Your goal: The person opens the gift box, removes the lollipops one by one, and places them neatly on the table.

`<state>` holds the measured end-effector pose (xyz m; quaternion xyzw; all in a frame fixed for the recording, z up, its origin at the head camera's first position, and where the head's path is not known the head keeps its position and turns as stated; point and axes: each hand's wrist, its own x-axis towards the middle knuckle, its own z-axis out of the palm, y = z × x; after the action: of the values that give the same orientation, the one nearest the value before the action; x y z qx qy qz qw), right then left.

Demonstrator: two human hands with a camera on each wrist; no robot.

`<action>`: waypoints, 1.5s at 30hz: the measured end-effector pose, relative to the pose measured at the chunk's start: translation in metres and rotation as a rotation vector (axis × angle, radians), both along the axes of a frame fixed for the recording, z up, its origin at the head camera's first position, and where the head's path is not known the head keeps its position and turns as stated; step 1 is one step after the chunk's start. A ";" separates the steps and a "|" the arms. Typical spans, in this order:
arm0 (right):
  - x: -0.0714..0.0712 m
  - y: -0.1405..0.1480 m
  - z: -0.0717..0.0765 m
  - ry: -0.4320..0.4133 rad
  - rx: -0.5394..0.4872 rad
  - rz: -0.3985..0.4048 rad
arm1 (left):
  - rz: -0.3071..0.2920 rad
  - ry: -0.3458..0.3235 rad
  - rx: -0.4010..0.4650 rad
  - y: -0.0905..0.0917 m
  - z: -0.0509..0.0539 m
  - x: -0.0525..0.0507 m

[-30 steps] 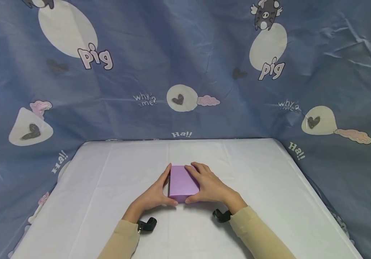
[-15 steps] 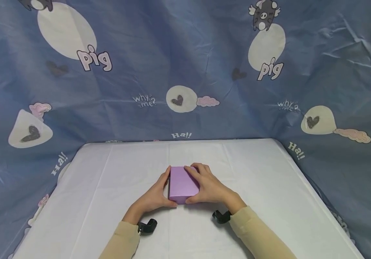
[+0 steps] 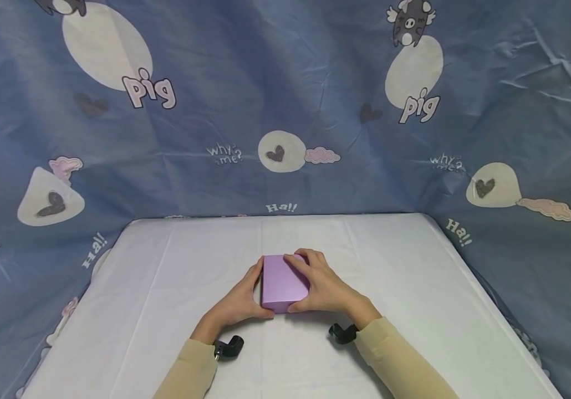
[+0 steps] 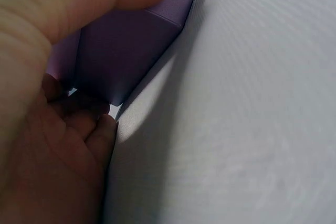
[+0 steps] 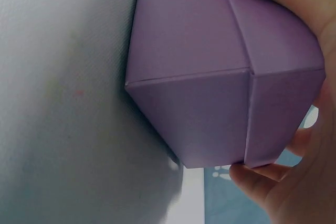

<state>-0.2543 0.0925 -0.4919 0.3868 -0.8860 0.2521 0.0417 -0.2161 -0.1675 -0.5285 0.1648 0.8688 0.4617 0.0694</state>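
Observation:
A purple box rests on the white table, held between both hands. The left hand grips its left side, thumb at the near face and fingers toward the far left corner. Across the right part of its top lies a finger of the right hand, with the thumb at the near face. In the right wrist view the box shows a lid edge, and the right hand grips the lid part. The left wrist view shows the left thumb against the box; part of the fingers is hidden.
A white cloth covers the table. Behind it hangs a blue printed curtain, which also runs down both sides. Each wrist carries a small black device, one by the left sleeve and one by the right sleeve.

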 end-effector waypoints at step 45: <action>0.002 0.004 0.017 0.032 -0.083 -0.009 | -0.067 -0.076 0.163 -0.004 0.004 -0.001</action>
<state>-0.2523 0.0969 -0.4750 0.3846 -0.8758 0.2823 0.0728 -0.2168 -0.1717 -0.5244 0.1813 0.8192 0.5341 0.1040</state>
